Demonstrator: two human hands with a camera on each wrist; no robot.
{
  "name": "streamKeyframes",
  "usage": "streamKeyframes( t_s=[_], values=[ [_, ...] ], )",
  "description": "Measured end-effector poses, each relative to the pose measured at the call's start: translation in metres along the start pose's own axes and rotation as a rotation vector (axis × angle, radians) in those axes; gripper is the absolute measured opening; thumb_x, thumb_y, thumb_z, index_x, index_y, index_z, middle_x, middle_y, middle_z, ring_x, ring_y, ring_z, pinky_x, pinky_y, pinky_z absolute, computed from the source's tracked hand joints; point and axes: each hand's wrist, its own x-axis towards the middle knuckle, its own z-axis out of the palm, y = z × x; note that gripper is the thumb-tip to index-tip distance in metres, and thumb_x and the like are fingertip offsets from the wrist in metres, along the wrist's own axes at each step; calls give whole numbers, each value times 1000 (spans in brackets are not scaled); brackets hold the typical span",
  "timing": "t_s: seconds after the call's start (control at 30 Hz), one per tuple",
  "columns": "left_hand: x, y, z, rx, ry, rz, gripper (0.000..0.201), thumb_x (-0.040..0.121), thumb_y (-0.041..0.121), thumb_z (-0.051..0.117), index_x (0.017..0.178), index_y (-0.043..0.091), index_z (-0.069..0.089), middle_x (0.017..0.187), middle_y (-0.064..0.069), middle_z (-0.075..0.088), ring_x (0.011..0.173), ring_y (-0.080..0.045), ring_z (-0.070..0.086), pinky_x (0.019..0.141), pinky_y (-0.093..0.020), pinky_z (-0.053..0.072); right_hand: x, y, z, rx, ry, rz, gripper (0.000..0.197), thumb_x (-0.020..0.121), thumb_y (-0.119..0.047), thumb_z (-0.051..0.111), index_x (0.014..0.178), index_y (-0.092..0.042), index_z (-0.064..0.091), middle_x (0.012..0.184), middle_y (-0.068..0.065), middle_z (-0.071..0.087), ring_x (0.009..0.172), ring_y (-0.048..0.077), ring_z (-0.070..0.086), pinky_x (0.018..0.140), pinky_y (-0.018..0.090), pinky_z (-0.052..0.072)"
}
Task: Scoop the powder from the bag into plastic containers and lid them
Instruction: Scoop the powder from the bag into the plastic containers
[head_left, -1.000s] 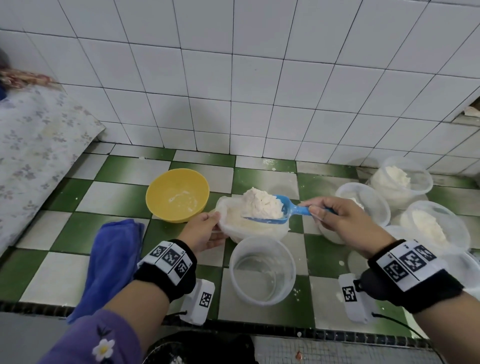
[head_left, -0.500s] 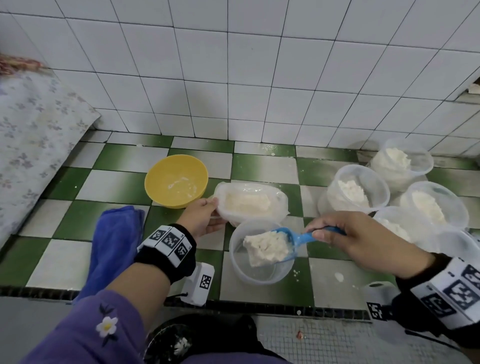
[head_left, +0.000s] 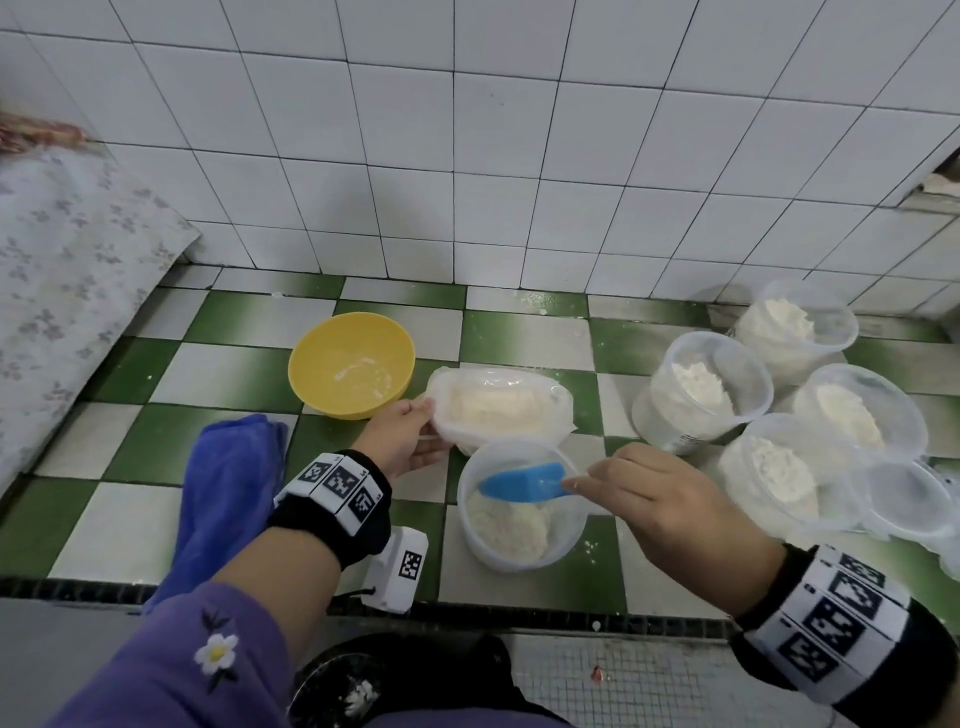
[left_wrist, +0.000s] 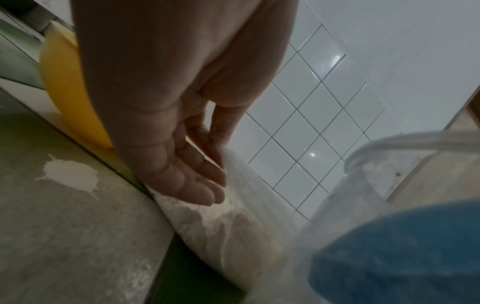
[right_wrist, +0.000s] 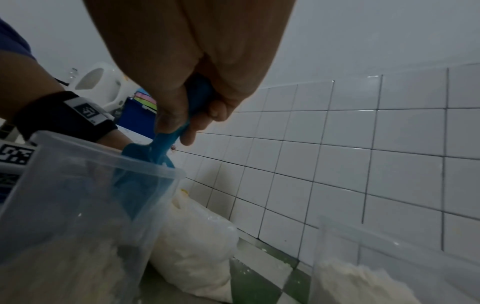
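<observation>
A clear plastic bag (head_left: 501, 410) of white powder lies open on the green-and-white tiled counter. My left hand (head_left: 426, 421) pinches its near-left rim, thumb on top, as the left wrist view shows (left_wrist: 221, 164). Just in front stands a round clear container (head_left: 519, 551) with a heap of powder (head_left: 506, 525) in its bottom. My right hand (head_left: 576, 486) grips the handle of a blue scoop (head_left: 524, 480), which is turned face down inside the container's mouth. The right wrist view shows the scoop (right_wrist: 145, 179) dipping below the rim, and the bag (right_wrist: 192, 246) behind.
A yellow bowl (head_left: 351, 364) dusted with powder sits left of the bag. A blue cloth (head_left: 228, 499) lies at the front left. Several clear containers holding powder (head_left: 711, 389) cluster at the right, one empty (head_left: 904, 499). A white tiled wall runs behind.
My right hand carried the heaped scoop from over the bag down to the front container and tipped it; the powder now lies inside. The left hand stayed on the bag.
</observation>
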Motion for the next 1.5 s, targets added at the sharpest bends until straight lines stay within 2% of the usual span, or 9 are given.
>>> streamKeyframes(
  t_s=[0.27, 0.43, 0.57, 0.7, 0.77, 0.87, 1.0, 1.13, 1.5],
  values=[
    [5, 1, -1, 17, 15, -29, 17, 102, 26, 46, 94, 12, 52, 97, -12, 65, 88, -25, 66, 81, -37, 57, 2, 6, -12, 495, 48, 442, 21, 92, -26, 56, 104, -26, 72, 94, -19, 68, 89, -5, 59, 80, 6, 41],
    [8, 3, -1, 27, 7, -59, 19, 101, 29, 48, 93, 12, 53, 93, -10, 64, 85, -24, 64, 86, -39, 55, 7, 19, -39, 762, -145, 764, 19, 92, -19, 58, 81, -18, 74, 83, -24, 70, 58, -2, 53, 63, 10, 37],
    [14, 3, -1, 72, 3, -38, 31, 97, 33, 54, 111, 6, 51, 109, -14, 64, 94, -25, 65, 78, -35, 58, 19, 41, -52, 888, -20, 917, 29, 94, -23, 55, 71, -27, 72, 80, 3, 69, 59, 14, 42, 59, 24, 36],
    [21, -1, -2, 173, 25, 22, 29, 94, 42, 56, 96, 13, 54, 115, -16, 63, 106, -31, 62, 90, -49, 54, 50, 53, -30, 469, 14, 743, 24, 91, -15, 60, 78, -33, 69, 74, -5, 66, 58, 2, 52, 57, 10, 36],
    [29, -5, -5, 243, 43, 59, 34, 90, 50, 58, 91, 16, 57, 110, -13, 65, 102, -29, 61, 97, -50, 49, 64, 54, -12, 117, -54, 503, 21, 78, -2, 72, 87, -20, 73, 77, -1, 66, 67, 16, 60, 62, 17, 39],
    [33, -6, -6, 290, 50, 82, 35, 89, 51, 59, 91, 15, 59, 107, -10, 66, 100, -27, 59, 100, -48, 46, 77, 50, 6, -249, -201, 241, 34, 51, 8, 71, 81, -9, 71, 65, 4, 58, 55, 23, 56, 49, 28, 47],
    [34, -6, -4, 292, 44, 79, 35, 91, 46, 60, 94, 10, 61, 108, -10, 67, 106, -28, 60, 101, -48, 45, 85, 44, 14, -388, -367, 291, 39, 54, -4, 79, 92, -6, 68, 72, 5, 59, 55, 21, 57, 44, 28, 39],
    [39, -8, -5, 303, 74, 99, 35, 91, 43, 61, 91, 8, 61, 109, -15, 66, 107, -31, 59, 101, -46, 45, 80, 52, 35, -285, -471, 435, 46, 93, -9, 46, 137, -13, 34, 113, 7, 51, 92, 24, 58, 64, 31, 37],
    [51, -7, -9, 297, 19, 113, 28, 94, 37, 57, 78, 16, 51, 84, -4, 58, 82, -20, 50, 85, -36, 42, 75, 76, 73, 312, -253, 680, 29, 98, -20, 45, 123, -17, 61, 122, 3, 62, 109, 21, 56, 94, 29, 41]
  ],
)
